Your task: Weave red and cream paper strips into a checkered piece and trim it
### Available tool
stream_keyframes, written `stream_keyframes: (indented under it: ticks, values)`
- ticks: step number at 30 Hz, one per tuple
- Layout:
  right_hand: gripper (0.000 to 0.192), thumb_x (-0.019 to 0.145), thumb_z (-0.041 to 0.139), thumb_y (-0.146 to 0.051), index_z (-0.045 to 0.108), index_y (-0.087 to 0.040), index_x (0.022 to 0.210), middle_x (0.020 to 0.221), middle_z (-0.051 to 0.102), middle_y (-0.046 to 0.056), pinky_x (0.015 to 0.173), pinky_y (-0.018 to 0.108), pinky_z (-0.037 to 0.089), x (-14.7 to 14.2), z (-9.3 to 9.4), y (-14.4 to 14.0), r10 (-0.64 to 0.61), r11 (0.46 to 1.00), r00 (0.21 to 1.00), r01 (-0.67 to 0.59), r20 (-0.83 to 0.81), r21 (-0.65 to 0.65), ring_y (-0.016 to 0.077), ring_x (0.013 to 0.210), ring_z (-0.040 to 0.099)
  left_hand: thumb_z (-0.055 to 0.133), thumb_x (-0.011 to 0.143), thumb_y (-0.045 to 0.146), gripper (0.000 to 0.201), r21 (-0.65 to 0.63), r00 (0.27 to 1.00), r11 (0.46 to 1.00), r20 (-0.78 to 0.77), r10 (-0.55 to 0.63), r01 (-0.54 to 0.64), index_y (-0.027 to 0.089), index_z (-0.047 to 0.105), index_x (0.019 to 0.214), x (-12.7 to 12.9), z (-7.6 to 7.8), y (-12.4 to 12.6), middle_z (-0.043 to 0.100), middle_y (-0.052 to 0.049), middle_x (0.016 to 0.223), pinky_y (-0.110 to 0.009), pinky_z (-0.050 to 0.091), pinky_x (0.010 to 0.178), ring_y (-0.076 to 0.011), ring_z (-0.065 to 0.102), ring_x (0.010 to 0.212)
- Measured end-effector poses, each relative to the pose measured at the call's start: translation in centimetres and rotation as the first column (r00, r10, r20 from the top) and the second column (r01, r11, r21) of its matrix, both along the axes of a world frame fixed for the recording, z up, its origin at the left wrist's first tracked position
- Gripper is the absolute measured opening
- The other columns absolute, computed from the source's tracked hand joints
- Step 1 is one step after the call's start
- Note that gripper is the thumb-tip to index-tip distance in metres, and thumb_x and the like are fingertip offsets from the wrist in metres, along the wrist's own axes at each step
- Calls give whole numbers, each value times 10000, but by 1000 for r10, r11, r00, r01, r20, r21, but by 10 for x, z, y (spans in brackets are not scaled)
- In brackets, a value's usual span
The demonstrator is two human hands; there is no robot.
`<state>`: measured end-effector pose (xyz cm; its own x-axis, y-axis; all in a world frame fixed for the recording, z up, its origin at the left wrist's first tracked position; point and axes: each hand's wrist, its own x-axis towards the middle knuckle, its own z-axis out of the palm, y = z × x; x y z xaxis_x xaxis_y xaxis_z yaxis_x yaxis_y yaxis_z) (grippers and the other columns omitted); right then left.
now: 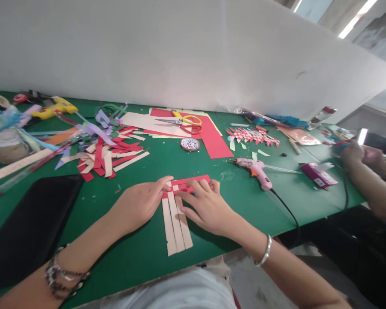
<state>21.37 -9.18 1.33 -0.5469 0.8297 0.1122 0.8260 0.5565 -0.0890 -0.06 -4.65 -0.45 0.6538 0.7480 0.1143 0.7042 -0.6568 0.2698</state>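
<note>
A small weave of paper strips lies flat on the green tabletop in front of me. Cream strips (173,229) run toward me, and red strips (199,177) cross them at the far end in a small checker. My left hand (141,199) is closed at the weave's left edge, thumb and fingertips pressed on the paper. On the other side, my right hand (207,206) bends its fingers over the red strips and holds them down, its thumb near the cream strips. Part of the crossing is hidden under these fingers.
Loose red and cream strips (107,156) lie at the left, beyond a black flat object (32,223). Scissors (183,122) rest on paper sheets. A pink glue gun (255,169), its cord trailing, lies right of a round pin case (190,144). Another person's hands (354,154) are far right.
</note>
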Motion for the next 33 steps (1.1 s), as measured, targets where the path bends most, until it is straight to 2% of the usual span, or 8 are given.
stream_keyframes:
  ticks: [9,14,21,25,30,33]
  values:
    - [375,957,297,-416,573,-259,1157,1091,524,86,773,369,242,4,-3,2,-52,998,998,53,28,-18,213,925,393,215,933,276,426,4,1000,1000,-20,17,-17,157,402,1297,2,2,0,681,-91,1101,-357,527,758,-224,654,965]
    - [377,949,302,-435,536,-292,1207,1074,529,75,769,372,243,0,-6,1,-19,1000,999,19,26,-7,215,918,394,206,937,240,436,3,1000,1000,-13,-12,12,153,384,1326,-1,-2,1,662,-94,1140,-375,510,810,-222,633,1012]
    - [367,953,304,-423,566,-289,1171,1115,523,80,777,371,246,3,-5,1,-51,999,998,51,42,14,218,943,393,209,937,246,437,-20,1000,1000,6,-10,10,160,372,1334,-1,0,2,670,-82,1120,-349,508,818,-205,631,1011]
    - [355,959,301,-399,602,-264,1091,1149,521,87,779,375,241,11,-4,2,-99,995,994,97,53,30,227,989,399,219,940,266,425,-20,999,1000,31,-11,12,181,379,1325,-1,1,2,674,-68,1105,-348,505,822,-201,635,996]
    - [345,959,313,-386,622,-249,1027,1122,544,80,778,376,234,23,-3,2,-144,988,990,143,8,50,216,955,429,231,942,258,412,-73,997,996,69,-38,43,180,378,1319,-2,4,4,663,-65,1110,-341,485,856,-192,618,1013]
    - [332,962,309,-331,613,-234,1057,1090,564,74,779,365,234,33,-1,2,-168,980,982,176,-85,96,201,935,456,228,947,259,406,-127,995,990,92,-42,53,176,377,1315,-2,10,8,645,-66,1097,-326,471,870,-181,596,1021]
